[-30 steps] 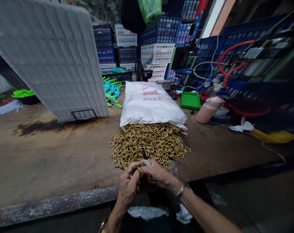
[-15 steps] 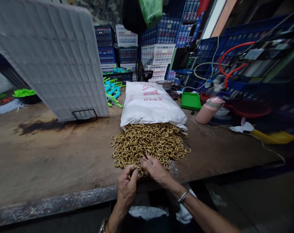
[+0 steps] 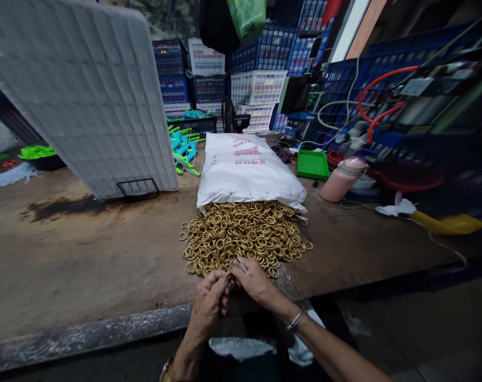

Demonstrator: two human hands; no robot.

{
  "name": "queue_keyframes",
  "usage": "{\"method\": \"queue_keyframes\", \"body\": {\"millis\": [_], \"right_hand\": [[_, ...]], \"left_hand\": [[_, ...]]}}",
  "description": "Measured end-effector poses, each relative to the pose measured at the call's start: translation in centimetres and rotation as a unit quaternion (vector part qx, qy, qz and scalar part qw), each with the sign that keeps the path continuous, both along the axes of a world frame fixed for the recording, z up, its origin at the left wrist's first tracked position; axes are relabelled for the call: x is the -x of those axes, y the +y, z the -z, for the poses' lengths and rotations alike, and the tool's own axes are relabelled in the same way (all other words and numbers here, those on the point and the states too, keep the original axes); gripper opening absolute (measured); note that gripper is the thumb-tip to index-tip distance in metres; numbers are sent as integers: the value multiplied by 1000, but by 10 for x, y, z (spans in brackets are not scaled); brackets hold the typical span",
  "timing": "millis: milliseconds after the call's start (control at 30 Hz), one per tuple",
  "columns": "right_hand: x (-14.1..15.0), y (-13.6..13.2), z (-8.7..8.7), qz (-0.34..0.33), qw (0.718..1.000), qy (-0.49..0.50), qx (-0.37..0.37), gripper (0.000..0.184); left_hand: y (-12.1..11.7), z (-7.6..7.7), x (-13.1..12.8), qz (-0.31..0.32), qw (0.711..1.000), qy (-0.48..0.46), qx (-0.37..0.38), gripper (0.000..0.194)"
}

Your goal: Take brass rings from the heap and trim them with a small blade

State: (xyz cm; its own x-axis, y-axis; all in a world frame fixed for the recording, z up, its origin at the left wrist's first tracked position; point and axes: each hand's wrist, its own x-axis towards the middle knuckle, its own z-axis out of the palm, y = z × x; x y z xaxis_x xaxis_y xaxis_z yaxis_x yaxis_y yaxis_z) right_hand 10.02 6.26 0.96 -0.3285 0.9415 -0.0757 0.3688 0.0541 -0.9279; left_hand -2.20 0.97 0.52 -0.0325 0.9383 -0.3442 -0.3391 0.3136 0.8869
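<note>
A heap of brass-coloured rings point(image 3: 244, 233) lies spread on the wooden table. At its near edge my left hand point(image 3: 209, 297) is closed, thumb against fingers, pinching a ring that the fingertips mostly hide. Close beside it, my right hand point(image 3: 255, 281) is closed round a slim metal tool point(image 3: 242, 265), whose tip is too small to make out. The fingertips of both hands nearly meet. Behind the heap lies a white sack point(image 3: 249, 175) with red print, its near edge resting over the rings.
A tall white ribbed panel point(image 3: 105, 106) stands at left in a black wire holder. Right of the sack are a green tray point(image 3: 312, 164), a pink bottle point(image 3: 340, 183) and a yellow scoop-like thing point(image 3: 448, 224). Stacked crates point(image 3: 259, 87) fill the back. The table's front edge point(image 3: 105, 334) runs below.
My left hand has turned slightly, its fingers curling closer to my right hand. The tool in my right hand has shifted, its dark tip now less visible. The heap looks the same.
</note>
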Motion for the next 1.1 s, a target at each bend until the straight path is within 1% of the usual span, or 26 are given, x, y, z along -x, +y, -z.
{"method": "queue_keyframes", "body": {"millis": [100,233,400,467,533,700,933,1033,1100], "right_hand": [[-1,1,0,-3,1000,12,14,29],[-1,-1,-4,-9,999,17,26,30],[-1,-3,-3,-15,999,-37,-32,31],[-1,-3,-1,-13,998,-51,-42,32],[-1,-2,0,-13,999,-41,-31,31],[-2,0,-3,-22,999,22,17,29],[-3,-1,-10,-6,999,16,28,29],[-4,-1,-7,9,1000,-6,10,29],[-5,-3,-4,17,998,-49,-32,27]], "left_hand": [[0,2,-1,10,999,-30,-3,29],[0,2,-2,7,1000,-17,-12,30],[1,-1,-2,7,998,57,-25,31],[1,-1,-2,10,998,65,-25,31],[1,0,-1,11,998,53,-20,31],[0,2,0,28,999,2,-21,27],[-1,0,0,37,997,-48,-46,24],[-2,1,-1,29,997,-48,-44,24],[-3,0,-1,8,999,-31,-42,25]]}}
